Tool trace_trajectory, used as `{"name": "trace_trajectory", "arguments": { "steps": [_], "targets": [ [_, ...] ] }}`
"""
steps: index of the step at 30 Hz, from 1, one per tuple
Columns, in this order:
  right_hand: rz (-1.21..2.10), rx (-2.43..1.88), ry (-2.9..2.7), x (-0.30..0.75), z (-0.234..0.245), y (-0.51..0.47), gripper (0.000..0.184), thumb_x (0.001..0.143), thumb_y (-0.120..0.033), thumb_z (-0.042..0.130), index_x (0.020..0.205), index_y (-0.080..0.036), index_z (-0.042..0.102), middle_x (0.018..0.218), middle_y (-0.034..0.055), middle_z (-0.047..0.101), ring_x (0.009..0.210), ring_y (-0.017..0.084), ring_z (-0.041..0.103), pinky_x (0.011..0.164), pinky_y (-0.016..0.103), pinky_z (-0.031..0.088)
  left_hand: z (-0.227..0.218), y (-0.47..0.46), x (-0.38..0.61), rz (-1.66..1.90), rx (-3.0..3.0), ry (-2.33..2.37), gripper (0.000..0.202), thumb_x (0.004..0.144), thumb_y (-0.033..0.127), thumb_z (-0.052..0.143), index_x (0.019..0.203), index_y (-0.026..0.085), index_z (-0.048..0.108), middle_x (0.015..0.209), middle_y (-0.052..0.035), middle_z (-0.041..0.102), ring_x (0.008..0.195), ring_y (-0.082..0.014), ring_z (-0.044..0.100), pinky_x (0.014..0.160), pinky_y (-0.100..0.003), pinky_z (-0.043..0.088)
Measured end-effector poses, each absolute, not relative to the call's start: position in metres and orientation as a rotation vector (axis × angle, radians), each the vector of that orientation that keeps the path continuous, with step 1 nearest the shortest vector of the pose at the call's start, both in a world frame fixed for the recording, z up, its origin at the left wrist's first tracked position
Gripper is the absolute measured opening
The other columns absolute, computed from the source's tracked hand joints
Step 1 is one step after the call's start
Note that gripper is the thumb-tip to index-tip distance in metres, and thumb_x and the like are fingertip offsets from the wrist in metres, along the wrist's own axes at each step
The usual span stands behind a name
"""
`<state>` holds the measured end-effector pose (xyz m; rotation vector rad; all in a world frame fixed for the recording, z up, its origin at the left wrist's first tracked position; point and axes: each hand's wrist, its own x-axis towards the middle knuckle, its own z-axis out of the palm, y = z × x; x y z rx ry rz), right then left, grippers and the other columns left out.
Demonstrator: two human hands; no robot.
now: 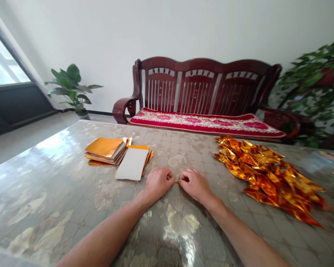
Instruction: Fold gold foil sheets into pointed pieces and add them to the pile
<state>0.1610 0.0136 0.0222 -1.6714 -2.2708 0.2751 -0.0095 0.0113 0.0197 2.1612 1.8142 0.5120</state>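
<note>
Both of my hands meet low over the middle of the table, their fingers curled. Between my left hand [160, 180] and my right hand [195, 184] shows a small orange-gold tip of foil paper [177, 182]; the rest of it is hidden by the fingers. Just beyond my left hand lies a stack of foil paper sheets [132, 164], its top sheet pale side up. Beside it, to the left, sits another stack [104, 147] with a gold sheet on top. Off to the right is a heap of folded gold foil pieces [264, 174], shiny and pointed.
A patterned, glossy cover lies over the table [100, 237]. Behind its far edge stands a dark red wooden bench [200, 87] with a red and white seat cover [200, 120]. Potted plants [72, 87] flank the bench. Some clear plastic [319, 161] lies at the right edge.
</note>
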Motion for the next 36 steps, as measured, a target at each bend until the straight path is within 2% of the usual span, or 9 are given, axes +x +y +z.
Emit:
{"name": "trace_trajectory", "arguments": {
  "steps": [9,20,31,36],
  "targets": [
    [0.142,-1.717,-2.258,0.1540,0.0194,0.0096,0.012,0.080,-0.017,0.057,0.071,-0.023,0.062,0.082,0.0005,0.066,0.082,0.018,0.056,0.067,0.030,0.028,0.0194,0.0108,-0.0099,0.508,2.152,1.807,0.015,0.082,0.026,0.057,0.075,0.022,0.070,0.082,-0.0018,0.073,0.082,-0.0187,0.065,0.073,-0.026,0.042],
    [0.134,-1.741,-2.270,0.1534,0.0198,0.0094,0.010,0.080,-0.019,0.057,0.072,-0.022,0.062,0.084,0.0017,0.066,0.082,0.019,0.056,0.067,0.031,0.028,0.0202,0.0103,-0.0106,0.523,2.185,1.784,0.015,0.081,0.024,0.056,0.074,0.022,0.069,0.080,-0.0018,0.073,0.081,-0.0183,0.065,0.072,-0.026,0.041],
    [0.141,-1.725,-2.295,0.1551,0.0206,0.0099,0.011,0.082,-0.018,0.058,0.072,-0.022,0.061,0.085,0.0018,0.067,0.083,0.019,0.057,0.068,0.031,0.029,0.0211,0.0080,-0.0110,0.524,2.224,1.727,0.013,0.080,0.036,0.067,0.080,0.023,0.068,0.085,-0.0008,0.072,0.085,-0.0193,0.062,0.075,-0.028,0.038],
    [0.156,-1.709,-2.302,0.1564,0.0220,0.0092,0.011,0.083,-0.019,0.058,0.073,-0.022,0.061,0.086,0.0018,0.067,0.084,0.019,0.057,0.070,0.031,0.029,0.0197,0.0067,-0.0082,0.486,2.241,1.769,0.015,0.082,0.038,0.066,0.081,0.023,0.069,0.085,-0.0016,0.070,0.086,-0.0203,0.062,0.074,-0.029,0.036]
  ]
}}
